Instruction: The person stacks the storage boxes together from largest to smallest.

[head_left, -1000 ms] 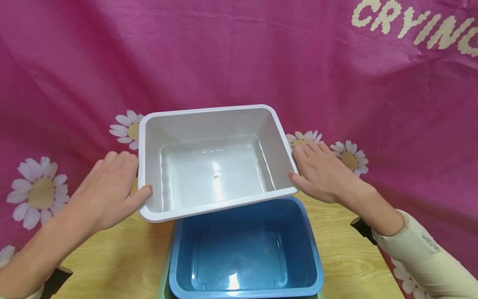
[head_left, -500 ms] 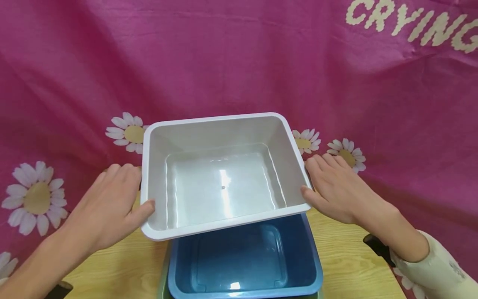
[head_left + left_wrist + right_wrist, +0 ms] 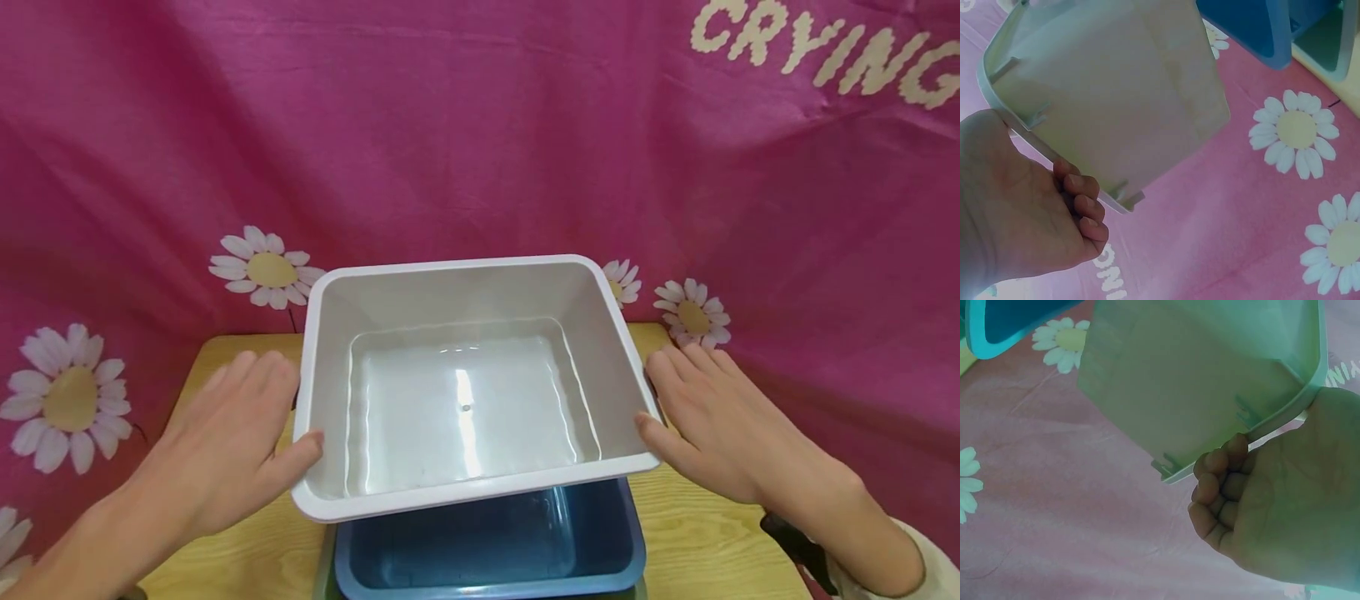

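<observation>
A white plastic bin (image 3: 480, 417), rectangular with a rolled rim, is held up by both hands, its inside facing the head camera. My left hand (image 3: 232, 442) grips its left rim, thumb over the edge. On the opposite rim my right hand (image 3: 720, 425) does the same. Both wrist views show fingers curled under the rim, beside the outer wall of the white bin (image 3: 1110, 81). Below and nearer me stands a blue bin (image 3: 487, 546), its far part hidden behind the white one. A green bin (image 3: 325, 575) shows as a thin edge around the blue bin.
The bins stand on a light wooden table (image 3: 712, 533). Behind it hangs a pink cloth (image 3: 465, 125) with printed daisies and white lettering.
Both hands have brought the white bin down and slightly to the right, nearer me. It now covers more of the blue bin, and the table's far edge shows.
</observation>
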`<state>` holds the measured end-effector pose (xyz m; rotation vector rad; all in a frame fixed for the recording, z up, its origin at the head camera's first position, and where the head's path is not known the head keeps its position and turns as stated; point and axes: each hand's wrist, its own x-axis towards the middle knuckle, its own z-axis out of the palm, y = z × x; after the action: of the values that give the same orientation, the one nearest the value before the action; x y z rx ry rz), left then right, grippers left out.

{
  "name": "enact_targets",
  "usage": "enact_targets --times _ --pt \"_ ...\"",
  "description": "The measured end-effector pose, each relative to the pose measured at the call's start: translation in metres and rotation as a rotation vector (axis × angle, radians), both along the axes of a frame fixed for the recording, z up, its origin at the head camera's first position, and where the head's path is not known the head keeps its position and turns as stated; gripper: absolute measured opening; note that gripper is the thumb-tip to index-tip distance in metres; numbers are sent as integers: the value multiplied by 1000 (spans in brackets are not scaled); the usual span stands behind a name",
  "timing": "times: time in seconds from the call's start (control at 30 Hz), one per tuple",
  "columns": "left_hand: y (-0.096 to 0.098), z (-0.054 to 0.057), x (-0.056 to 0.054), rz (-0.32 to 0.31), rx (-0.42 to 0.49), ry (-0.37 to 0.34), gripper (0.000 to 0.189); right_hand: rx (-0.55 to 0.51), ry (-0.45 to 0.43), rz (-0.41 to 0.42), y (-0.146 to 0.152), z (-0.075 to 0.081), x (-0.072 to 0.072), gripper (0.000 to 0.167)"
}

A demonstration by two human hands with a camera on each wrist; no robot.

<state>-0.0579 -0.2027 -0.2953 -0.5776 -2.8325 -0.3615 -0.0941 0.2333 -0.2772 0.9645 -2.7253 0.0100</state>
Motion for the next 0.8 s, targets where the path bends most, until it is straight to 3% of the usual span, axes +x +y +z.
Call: enact_targets --times 0.23,0.53,0.7,0.8 --pt "6 0 11 5 -13 -62 44 -23 -22 5 8 -5 15 25" --pt "12 -10 20 -38 9 -20 34 -57 -12 23 14 -21 33 26" --pt "18 -17 21 -16 -1 -101 38 -68 -51 -12 18 -34 43 26" --pt "19 -23 21 -16 3 -112 38 -63 -76 -30 20 -40 46 27"
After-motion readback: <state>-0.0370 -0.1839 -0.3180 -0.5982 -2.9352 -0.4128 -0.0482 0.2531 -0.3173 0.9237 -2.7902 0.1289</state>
